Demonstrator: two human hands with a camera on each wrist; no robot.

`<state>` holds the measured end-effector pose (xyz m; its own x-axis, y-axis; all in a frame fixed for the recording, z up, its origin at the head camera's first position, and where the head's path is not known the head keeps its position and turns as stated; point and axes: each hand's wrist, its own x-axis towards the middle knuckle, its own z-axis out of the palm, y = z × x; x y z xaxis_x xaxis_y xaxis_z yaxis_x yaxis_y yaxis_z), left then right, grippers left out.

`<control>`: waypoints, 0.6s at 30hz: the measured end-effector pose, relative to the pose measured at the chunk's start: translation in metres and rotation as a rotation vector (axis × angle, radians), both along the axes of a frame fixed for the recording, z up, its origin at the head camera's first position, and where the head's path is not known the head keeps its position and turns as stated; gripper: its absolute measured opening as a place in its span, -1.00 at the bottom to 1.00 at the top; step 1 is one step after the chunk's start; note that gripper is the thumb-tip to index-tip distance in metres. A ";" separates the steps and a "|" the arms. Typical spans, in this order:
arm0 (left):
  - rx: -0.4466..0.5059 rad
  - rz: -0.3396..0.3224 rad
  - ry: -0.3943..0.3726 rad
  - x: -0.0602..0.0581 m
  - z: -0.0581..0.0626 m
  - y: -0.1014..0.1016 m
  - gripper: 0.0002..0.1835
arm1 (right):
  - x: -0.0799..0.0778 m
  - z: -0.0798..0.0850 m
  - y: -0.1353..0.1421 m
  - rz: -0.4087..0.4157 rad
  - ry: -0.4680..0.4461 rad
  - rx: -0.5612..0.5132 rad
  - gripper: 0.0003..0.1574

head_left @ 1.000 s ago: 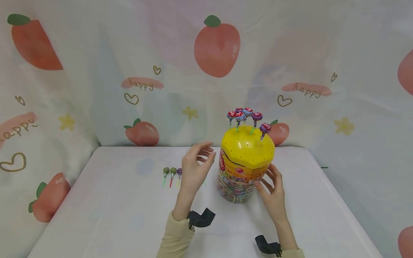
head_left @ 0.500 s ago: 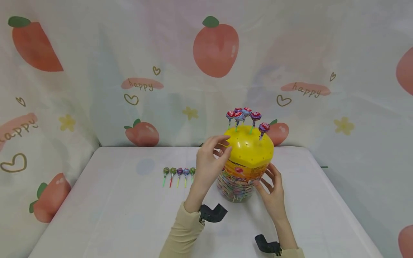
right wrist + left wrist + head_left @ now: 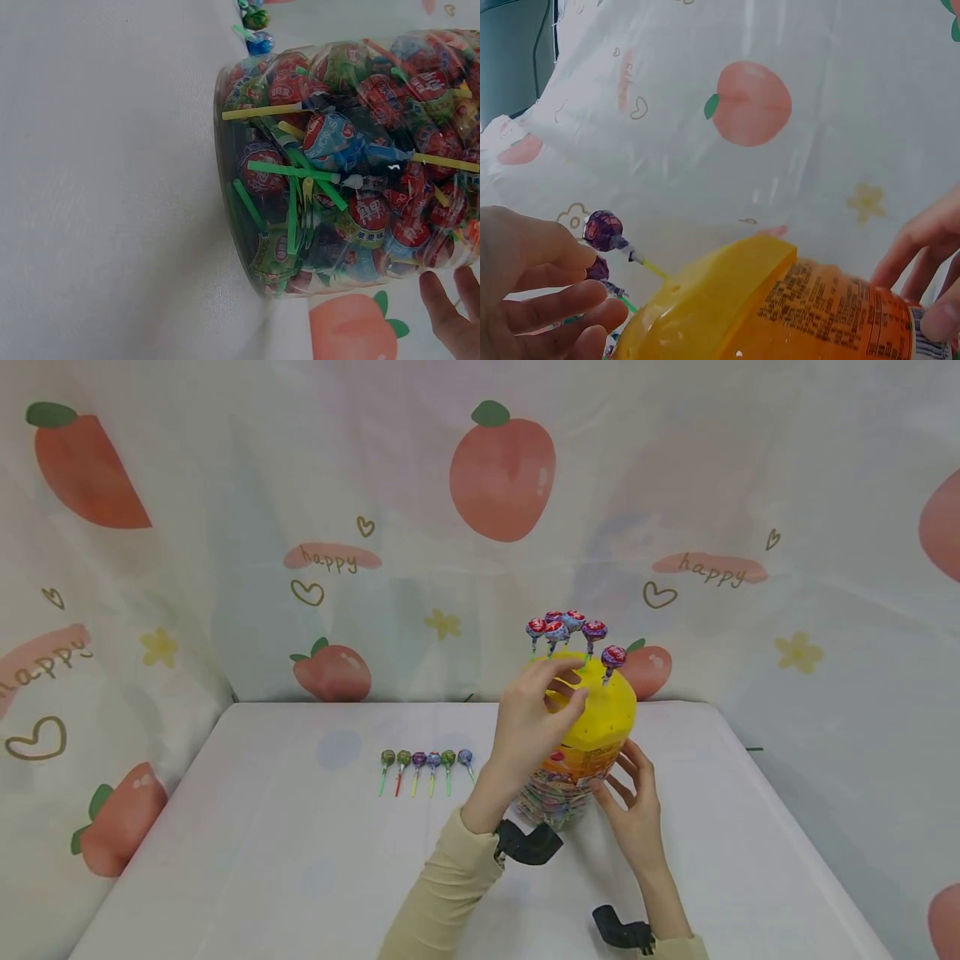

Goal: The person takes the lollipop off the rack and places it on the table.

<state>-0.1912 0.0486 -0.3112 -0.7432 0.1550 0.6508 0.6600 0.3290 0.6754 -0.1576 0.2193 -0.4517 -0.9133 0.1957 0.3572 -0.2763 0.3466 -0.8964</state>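
Peach-printed cloth (image 3: 405, 468) hangs behind a white counter (image 3: 262, 860). The left hand (image 3: 527, 720), loosely bent and empty, is before the yellow lid (image 3: 603, 714); the right hand (image 3: 636, 822) curves around the side of the standing candy jar (image 3: 566, 789). Six upright lollipops (image 3: 594, 630) top the lid; six loose lollipops (image 3: 432, 761) lie left.

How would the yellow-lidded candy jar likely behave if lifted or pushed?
The candy jar is probably rather heavy for its size, as lollipops look tightly packed in its clear lower part. Its glossy surface could be somewhat slippery. Standing taller than wide, it might tip if pushed high, near the yellow lid.
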 end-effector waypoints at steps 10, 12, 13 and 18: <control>-0.051 0.031 0.003 -0.008 0.008 0.021 -0.65 | 0.001 0.001 0.000 0.002 0.003 0.014 -0.10; -0.054 0.044 -0.002 -0.008 0.008 0.023 -0.65 | 0.001 0.001 0.000 0.003 0.007 0.016 -0.10; -0.053 0.050 0.000 -0.009 0.008 0.023 -0.65 | 0.001 0.001 0.001 0.004 0.008 0.015 -0.10; -0.060 0.069 0.014 -0.009 0.009 0.026 -0.65 | 0.000 0.000 0.001 0.000 0.007 0.016 -0.09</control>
